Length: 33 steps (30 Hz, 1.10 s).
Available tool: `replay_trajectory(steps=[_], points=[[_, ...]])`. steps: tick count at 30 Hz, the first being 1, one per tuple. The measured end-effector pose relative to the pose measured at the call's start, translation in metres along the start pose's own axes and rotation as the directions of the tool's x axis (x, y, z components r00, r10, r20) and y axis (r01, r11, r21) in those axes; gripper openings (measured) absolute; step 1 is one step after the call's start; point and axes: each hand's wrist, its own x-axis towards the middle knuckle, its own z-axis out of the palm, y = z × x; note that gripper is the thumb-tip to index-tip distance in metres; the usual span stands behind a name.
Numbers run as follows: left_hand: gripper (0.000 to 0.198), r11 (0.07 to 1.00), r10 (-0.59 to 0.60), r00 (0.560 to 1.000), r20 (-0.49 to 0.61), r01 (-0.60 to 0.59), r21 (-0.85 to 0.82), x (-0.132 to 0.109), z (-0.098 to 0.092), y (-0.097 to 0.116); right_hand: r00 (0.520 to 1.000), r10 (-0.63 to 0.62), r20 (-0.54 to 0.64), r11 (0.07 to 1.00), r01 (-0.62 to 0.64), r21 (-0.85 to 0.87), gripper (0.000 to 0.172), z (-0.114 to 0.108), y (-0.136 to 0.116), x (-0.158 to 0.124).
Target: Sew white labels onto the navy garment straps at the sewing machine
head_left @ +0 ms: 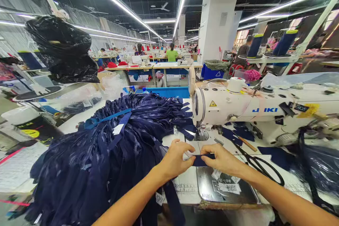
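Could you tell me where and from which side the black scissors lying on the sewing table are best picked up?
Probably by the handle loops of the scissors, coming from the near right, behind the right hand. The loops lie flat on the table toward the worker, open and free of cloth, while the blades point away toward the sewing machine, so the tips stay turned from the hand.

Fabric strip (200,160) pinched between both hands: dark navy, plain. Heap of strips (106,155): same navy with faint lighter mottling; one bright blue tie (106,119) across it, small white tags. Sewing machine (254,107): off-white body, blue lettering, yellow warning triangle, yellow sticker at right. Scissors (261,167): black handles. Bench (185,183): white, with printed ruler marks. Bag (63,49) upper left: glossy black. Thread cones (284,42): navy, yellow-green tops. Bins (166,91) behind: blue
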Motion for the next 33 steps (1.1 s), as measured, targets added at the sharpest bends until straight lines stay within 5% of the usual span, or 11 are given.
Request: replay_trajectory(steps=[8, 11, 16, 18, 21, 26, 33], points=[[0.019, 0.889, 0.236, 0.971, 0.025, -0.226, 0.397, -0.003, 0.010, 0.009, 0.999, 0.013, 0.042, 0.998, -0.016, 0.062, 0.012, 0.008, 0.004, 0.004], [0.020, 0.911, 0.189, 0.981, -0.052, -0.156, 0.381, -0.002, 0.013, 0.007, 0.997, 0.029, 0.065, 0.989, -0.038, 0.140, 0.011, 0.009, 0.006, 0.004], [0.014, 0.982, -0.048, 0.981, -0.188, 0.080, 0.170, 0.001, -0.002, -0.010, 0.989, 0.108, 0.102, 0.961, -0.131, 0.244, 0.010, 0.004, 0.011, -0.001], [0.013, 0.993, -0.083, 0.986, -0.145, 0.095, 0.074, 0.001, -0.009, -0.014, 0.988, 0.117, 0.101, 0.957, -0.139, 0.254, 0.011, 0.002, 0.013, -0.002], [0.010, 0.999, 0.014, 1.000, 0.009, -0.014, 0.044, 0.003, -0.012, -0.012, 0.989, 0.112, 0.094, 0.961, -0.132, 0.241, 0.011, 0.002, 0.014, -0.001], [0.011, 0.940, 0.165, 0.966, 0.200, -0.215, 0.265, 0.006, -0.004, 0.000, 0.992, 0.083, 0.098, 0.973, -0.102, 0.207, 0.011, 0.005, 0.011, 0.003], [0.013, 0.742, 0.351, 0.909, 0.223, -0.416, 0.527, 0.005, 0.004, 0.010, 0.992, 0.079, 0.099, 0.983, -0.094, 0.156, 0.015, 0.009, 0.007, 0.007]])
